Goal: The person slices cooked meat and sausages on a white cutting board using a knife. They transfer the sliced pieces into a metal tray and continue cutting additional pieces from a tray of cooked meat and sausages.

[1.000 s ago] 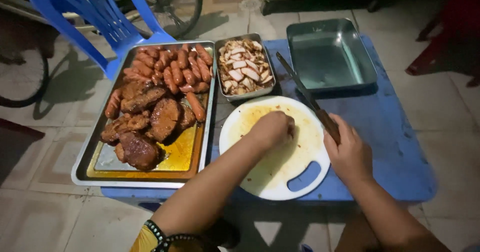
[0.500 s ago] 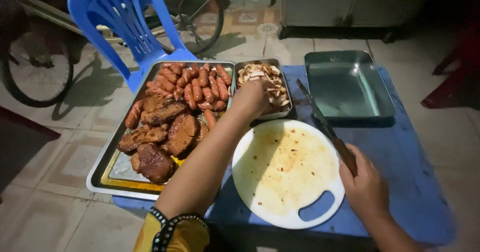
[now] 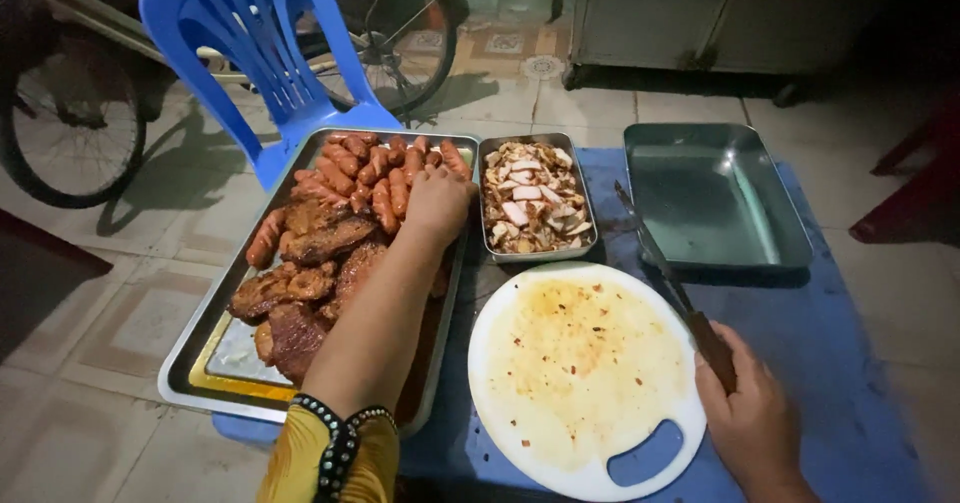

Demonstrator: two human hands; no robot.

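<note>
My left hand [image 3: 437,201] reaches over the big metal tray [image 3: 200,353] and rests on the grilled sausages [image 3: 385,168] at its far end; whether it grips one is hidden. Dark grilled meat slabs [image 3: 310,283] fill the tray's near half. My right hand [image 3: 752,425] holds a long knife [image 3: 665,268] by its wooden handle, blade pointing away along the right edge of the round white cutting board [image 3: 580,373], which is bare but stained with sauce. A small steel pan of chopped meat [image 3: 532,203] stands behind the board.
An empty steel pan [image 3: 712,208] sits at the back right of the blue table [image 3: 850,343]. A blue plastic chair [image 3: 255,48] stands behind the tray, with a bicycle [image 3: 70,123] beyond it on the tiled floor. A metal cabinet [image 3: 670,13] is at the rear.
My left hand left the cutting board, passed the pan of chopped meat and now lies on the sausages. My right hand with the knife stayed by the board's right edge.
</note>
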